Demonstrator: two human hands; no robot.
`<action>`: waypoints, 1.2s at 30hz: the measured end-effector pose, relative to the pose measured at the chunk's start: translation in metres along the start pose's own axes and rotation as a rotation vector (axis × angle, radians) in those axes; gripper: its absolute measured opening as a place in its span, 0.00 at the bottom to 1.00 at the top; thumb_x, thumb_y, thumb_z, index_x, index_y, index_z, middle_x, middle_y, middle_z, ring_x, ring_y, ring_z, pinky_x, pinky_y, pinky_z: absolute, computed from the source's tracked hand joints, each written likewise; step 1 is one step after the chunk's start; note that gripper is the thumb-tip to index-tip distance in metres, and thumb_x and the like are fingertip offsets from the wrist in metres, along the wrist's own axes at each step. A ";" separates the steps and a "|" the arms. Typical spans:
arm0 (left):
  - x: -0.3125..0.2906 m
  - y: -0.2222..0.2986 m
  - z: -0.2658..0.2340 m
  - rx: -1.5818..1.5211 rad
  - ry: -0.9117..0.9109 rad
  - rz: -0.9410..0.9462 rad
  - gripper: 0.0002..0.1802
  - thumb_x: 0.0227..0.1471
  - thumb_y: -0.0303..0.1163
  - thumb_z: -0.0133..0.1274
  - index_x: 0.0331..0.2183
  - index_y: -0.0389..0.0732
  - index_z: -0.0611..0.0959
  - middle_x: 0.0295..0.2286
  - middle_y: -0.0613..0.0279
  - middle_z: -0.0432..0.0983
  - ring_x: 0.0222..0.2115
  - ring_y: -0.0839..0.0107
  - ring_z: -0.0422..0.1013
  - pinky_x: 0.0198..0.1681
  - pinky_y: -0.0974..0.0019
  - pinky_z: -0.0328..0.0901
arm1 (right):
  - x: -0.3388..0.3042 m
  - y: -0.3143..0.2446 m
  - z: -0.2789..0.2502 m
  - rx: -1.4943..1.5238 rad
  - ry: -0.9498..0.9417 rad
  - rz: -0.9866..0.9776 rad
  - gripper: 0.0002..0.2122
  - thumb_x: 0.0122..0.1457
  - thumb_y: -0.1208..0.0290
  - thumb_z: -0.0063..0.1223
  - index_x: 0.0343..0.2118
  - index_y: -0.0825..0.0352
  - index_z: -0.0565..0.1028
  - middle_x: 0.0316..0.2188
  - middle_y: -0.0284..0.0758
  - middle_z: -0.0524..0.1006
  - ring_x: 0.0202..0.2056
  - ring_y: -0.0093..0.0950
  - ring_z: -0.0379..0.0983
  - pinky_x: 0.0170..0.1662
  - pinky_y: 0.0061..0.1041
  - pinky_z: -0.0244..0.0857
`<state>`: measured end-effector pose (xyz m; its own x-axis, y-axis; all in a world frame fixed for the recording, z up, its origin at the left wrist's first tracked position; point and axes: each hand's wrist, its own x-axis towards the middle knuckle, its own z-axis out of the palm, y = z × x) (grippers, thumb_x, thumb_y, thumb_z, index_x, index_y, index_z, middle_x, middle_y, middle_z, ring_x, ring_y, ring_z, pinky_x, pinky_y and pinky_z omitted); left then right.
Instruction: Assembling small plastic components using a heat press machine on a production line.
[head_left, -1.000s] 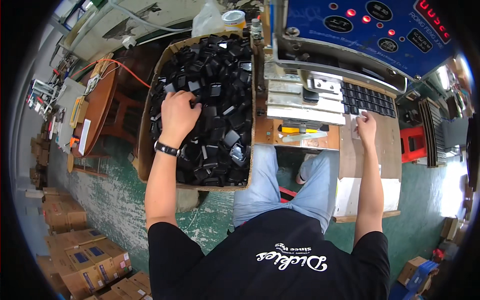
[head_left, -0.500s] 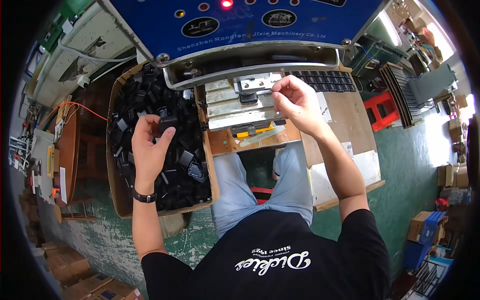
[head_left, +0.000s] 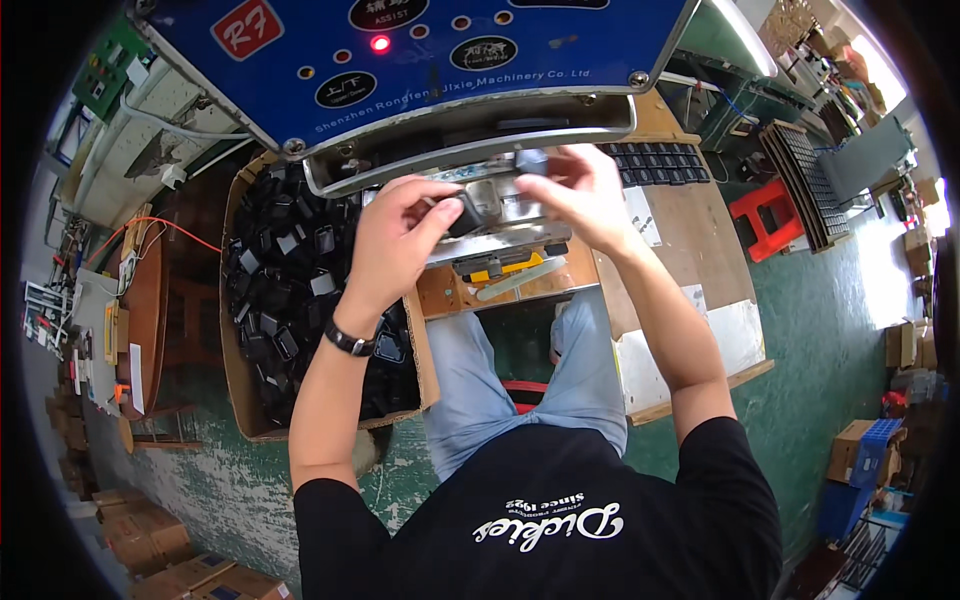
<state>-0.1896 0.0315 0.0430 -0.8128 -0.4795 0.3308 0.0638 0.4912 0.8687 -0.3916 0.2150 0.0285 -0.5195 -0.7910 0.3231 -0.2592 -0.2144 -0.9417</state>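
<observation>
The part (head_left: 464, 212) in the left hand (head_left: 400, 235) is black, like the heap (head_left: 285, 265) in the tan box (head_left: 424, 360). Black pieces (head_left: 660, 163) make a grid along the far edge of the brown table (head_left: 675, 270). The panel (head_left: 560, 70) is blue with black ovals and a red light (head_left: 380, 44); the shirt (head_left: 540, 480) black with white lettering; the stool (head_left: 765, 220) red; the floor (head_left: 240, 490) green, mottled whitish.

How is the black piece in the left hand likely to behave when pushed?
The black piece is probably light: the left hand holds it in a pinch. Similar pieces in the cardboard box look boxy and glossy, so it may be stiff, slippery and apt to slide, not roll.
</observation>
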 end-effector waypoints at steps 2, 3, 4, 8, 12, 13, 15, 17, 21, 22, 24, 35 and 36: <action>0.017 -0.002 0.011 0.027 -0.029 -0.022 0.10 0.63 0.27 0.63 0.44 0.33 0.89 0.33 0.63 0.81 0.28 0.77 0.70 0.35 0.75 0.66 | -0.012 0.024 -0.019 0.011 0.252 -0.071 0.24 0.57 0.72 0.73 0.56 0.68 0.79 0.39 0.37 0.82 0.34 0.22 0.77 0.37 0.19 0.73; 0.024 -0.003 0.016 0.055 -0.061 -0.045 0.11 0.62 0.26 0.63 0.45 0.34 0.89 0.33 0.64 0.79 0.29 0.76 0.69 0.35 0.75 0.65 | -0.019 0.037 -0.032 0.008 0.279 -0.053 0.24 0.57 0.72 0.73 0.56 0.68 0.79 0.39 0.37 0.82 0.34 0.22 0.77 0.37 0.19 0.73; 0.031 -0.005 0.021 0.081 -0.097 -0.064 0.12 0.62 0.26 0.63 0.46 0.35 0.89 0.32 0.64 0.78 0.29 0.76 0.68 0.36 0.74 0.65 | -0.026 0.050 -0.048 0.030 0.344 0.032 0.24 0.57 0.72 0.73 0.57 0.68 0.79 0.38 0.37 0.82 0.35 0.22 0.77 0.37 0.19 0.73; 0.034 -0.001 0.025 0.275 -0.082 -0.055 0.14 0.60 0.26 0.65 0.48 0.35 0.89 0.32 0.65 0.74 0.30 0.75 0.65 0.36 0.74 0.64 | -0.057 0.115 -0.115 -0.109 0.481 0.271 0.23 0.57 0.73 0.69 0.57 0.70 0.79 0.36 0.39 0.83 0.35 0.25 0.79 0.37 0.23 0.74; 0.001 0.017 0.035 0.396 0.137 0.163 0.17 0.55 0.25 0.68 0.48 0.37 0.88 0.34 0.65 0.70 0.28 0.74 0.62 0.35 0.74 0.63 | -0.089 0.179 -0.166 -0.405 0.610 0.438 0.21 0.56 0.75 0.64 0.54 0.72 0.80 0.35 0.42 0.84 0.34 0.32 0.80 0.38 0.29 0.75; -0.015 0.022 0.036 0.368 0.129 0.182 0.17 0.55 0.25 0.68 0.48 0.37 0.88 0.34 0.65 0.70 0.28 0.74 0.62 0.35 0.74 0.63 | -0.090 0.190 -0.171 -0.523 0.637 0.437 0.20 0.55 0.76 0.62 0.52 0.73 0.81 0.35 0.43 0.84 0.34 0.35 0.81 0.38 0.32 0.76; -0.040 0.029 0.027 0.236 0.103 0.240 0.18 0.54 0.24 0.67 0.48 0.36 0.88 0.37 0.63 0.72 0.28 0.72 0.63 0.34 0.73 0.64 | -0.084 0.203 -0.176 -0.720 0.642 0.442 0.19 0.54 0.77 0.58 0.49 0.75 0.82 0.34 0.46 0.85 0.33 0.40 0.82 0.39 0.37 0.76; -0.053 0.020 0.023 0.249 0.106 0.210 0.17 0.54 0.24 0.68 0.47 0.36 0.88 0.37 0.63 0.74 0.27 0.72 0.65 0.34 0.73 0.64 | -0.070 0.204 -0.177 -0.848 0.562 0.506 0.17 0.51 0.77 0.53 0.44 0.74 0.84 0.35 0.50 0.86 0.33 0.48 0.82 0.40 0.43 0.76; -0.098 0.003 -0.032 0.358 0.179 0.086 0.14 0.54 0.26 0.68 0.44 0.36 0.89 0.39 0.62 0.78 0.26 0.72 0.68 0.32 0.72 0.65 | -0.048 0.199 -0.167 -0.858 0.448 0.607 0.17 0.53 0.75 0.52 0.44 0.74 0.84 0.34 0.50 0.86 0.34 0.47 0.83 0.41 0.41 0.77; -0.104 -0.002 -0.048 0.407 0.204 0.048 0.13 0.54 0.25 0.67 0.43 0.37 0.89 0.38 0.62 0.79 0.26 0.71 0.69 0.32 0.72 0.66 | -0.046 0.200 -0.167 -0.807 0.461 0.631 0.18 0.54 0.74 0.52 0.46 0.73 0.84 0.35 0.49 0.86 0.36 0.46 0.83 0.42 0.40 0.77; -0.109 -0.014 -0.073 0.472 0.232 -0.006 0.10 0.55 0.24 0.66 0.41 0.37 0.89 0.36 0.62 0.79 0.27 0.71 0.70 0.34 0.70 0.67 | -0.045 0.207 -0.165 -0.859 0.467 0.631 0.19 0.55 0.73 0.53 0.49 0.73 0.83 0.37 0.48 0.86 0.38 0.44 0.84 0.42 0.38 0.77; -0.036 -0.098 -0.130 1.116 -0.018 -0.007 0.15 0.51 0.30 0.63 0.42 0.40 0.91 0.41 0.57 0.87 0.40 0.55 0.77 0.47 0.58 0.71 | -0.065 0.194 -0.164 -0.761 0.533 0.494 0.25 0.60 0.70 0.60 0.60 0.71 0.75 0.35 0.40 0.82 0.35 0.33 0.80 0.41 0.30 0.74; -0.033 -0.099 -0.128 1.183 -0.056 -0.137 0.17 0.50 0.31 0.62 0.44 0.41 0.91 0.43 0.57 0.87 0.44 0.52 0.76 0.49 0.56 0.70 | -0.065 0.185 -0.160 -0.774 0.550 0.496 0.25 0.60 0.70 0.60 0.60 0.71 0.75 0.35 0.40 0.82 0.35 0.33 0.80 0.41 0.30 0.74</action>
<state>-0.0947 -0.0947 -0.0069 -0.7972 -0.5623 0.2197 -0.5750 0.8181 0.0070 -0.5362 0.3189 -0.1517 -0.9541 -0.2821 0.1005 -0.2641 0.6346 -0.7263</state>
